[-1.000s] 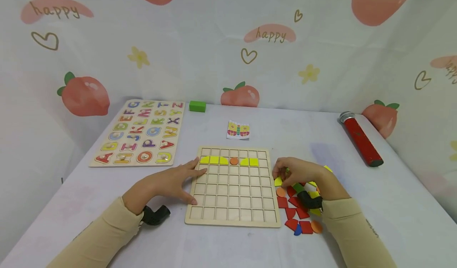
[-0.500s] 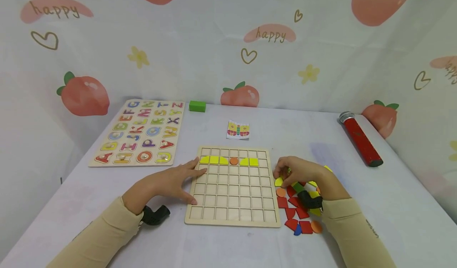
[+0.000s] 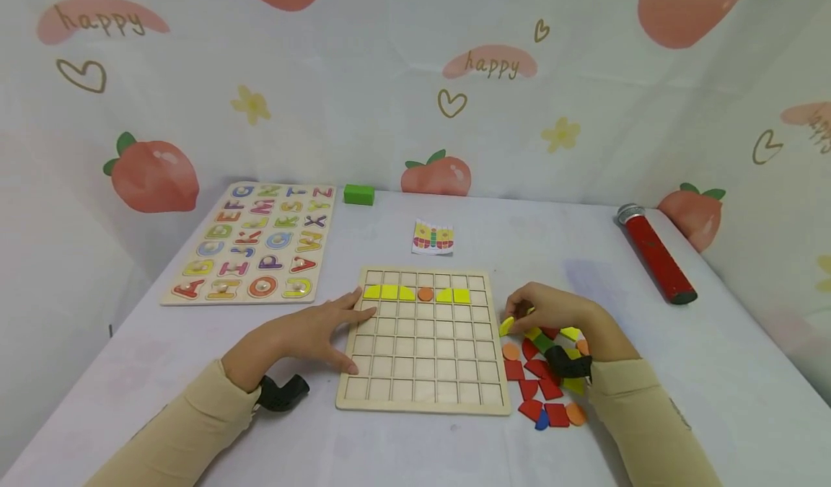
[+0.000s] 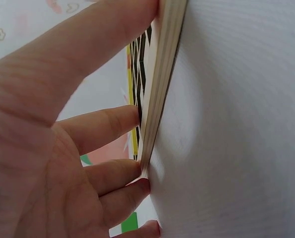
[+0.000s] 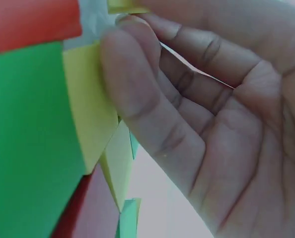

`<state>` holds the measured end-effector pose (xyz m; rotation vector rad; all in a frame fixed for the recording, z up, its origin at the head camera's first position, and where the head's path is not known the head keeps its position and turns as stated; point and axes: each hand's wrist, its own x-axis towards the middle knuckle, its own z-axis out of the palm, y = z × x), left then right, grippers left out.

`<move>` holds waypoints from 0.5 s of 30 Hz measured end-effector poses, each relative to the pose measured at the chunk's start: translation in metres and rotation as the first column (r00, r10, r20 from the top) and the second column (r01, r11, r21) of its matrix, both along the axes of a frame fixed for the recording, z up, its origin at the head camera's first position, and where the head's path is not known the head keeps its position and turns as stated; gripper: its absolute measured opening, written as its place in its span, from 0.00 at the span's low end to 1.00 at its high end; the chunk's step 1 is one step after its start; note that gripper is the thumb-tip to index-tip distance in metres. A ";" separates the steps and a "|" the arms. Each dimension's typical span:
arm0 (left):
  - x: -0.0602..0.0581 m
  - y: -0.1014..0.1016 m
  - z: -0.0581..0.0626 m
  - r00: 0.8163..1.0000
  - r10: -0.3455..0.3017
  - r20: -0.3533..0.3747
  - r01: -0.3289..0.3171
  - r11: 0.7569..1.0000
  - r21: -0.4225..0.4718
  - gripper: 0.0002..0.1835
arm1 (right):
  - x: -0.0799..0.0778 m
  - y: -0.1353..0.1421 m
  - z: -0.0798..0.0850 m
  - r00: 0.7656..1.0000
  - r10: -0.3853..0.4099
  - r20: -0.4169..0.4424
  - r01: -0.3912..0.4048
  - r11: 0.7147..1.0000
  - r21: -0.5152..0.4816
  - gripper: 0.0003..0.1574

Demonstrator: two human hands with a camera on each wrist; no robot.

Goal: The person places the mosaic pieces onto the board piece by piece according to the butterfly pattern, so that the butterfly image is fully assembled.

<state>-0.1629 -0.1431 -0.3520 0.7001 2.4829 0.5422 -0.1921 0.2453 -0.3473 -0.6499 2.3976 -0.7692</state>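
Observation:
A wooden grid board lies mid-table, its second row holding several yellow pieces and an orange disc. My left hand rests along its left edge with fingers spread; the left wrist view shows thumb and fingertips at the board's side. Just off the right edge, my right hand pinches a yellow piece that stands tilted at the fingertips. Under and beside that hand lie loose flat pieces: red ones, green ones, yellow, orange and blue.
Behind the board lies a small butterfly picture card. An alphabet puzzle board sits at the back left, with a green block beside it. At the far right lies a red microphone-like object.
The yellow piece by the board's right edge has gone from flat to tilted up in my right fingers. My right hand has shifted slightly right; my left hand has stayed still.

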 end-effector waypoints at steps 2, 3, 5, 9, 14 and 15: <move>0.001 0.000 -0.001 1.000 0.003 -0.002 -0.003 1.000 -0.007 0.50 | -0.001 0.000 -0.001 1.000 -0.007 0.011 0.007 0.999 -0.035 0.05; 0.001 -0.001 -0.001 1.000 0.005 -0.003 -0.005 1.000 -0.008 0.50 | -0.002 0.000 -0.002 1.000 -0.003 0.010 0.004 0.998 -0.055 0.05; 0.001 -0.001 -0.001 1.000 0.005 -0.007 -0.005 1.000 -0.007 0.50 | -0.003 0.000 -0.003 1.000 -0.009 0.012 0.010 0.996 -0.087 0.06; 0.002 0.000 -0.001 1.000 -0.002 -0.015 0.002 1.000 -0.006 0.49 | -0.003 -0.001 -0.003 0.998 -0.058 0.021 0.060 0.992 -0.108 0.06; 0.001 0.001 -0.001 1.000 -0.009 -0.013 0.008 1.000 -0.016 0.49 | -0.004 -0.003 0.002 0.992 -0.118 0.035 0.122 0.986 -0.115 0.11; 0.001 0.001 0.000 1.000 -0.012 -0.015 0.011 1.000 -0.017 0.49 | -0.005 -0.003 0.003 0.993 -0.115 0.029 0.118 0.986 -0.118 0.10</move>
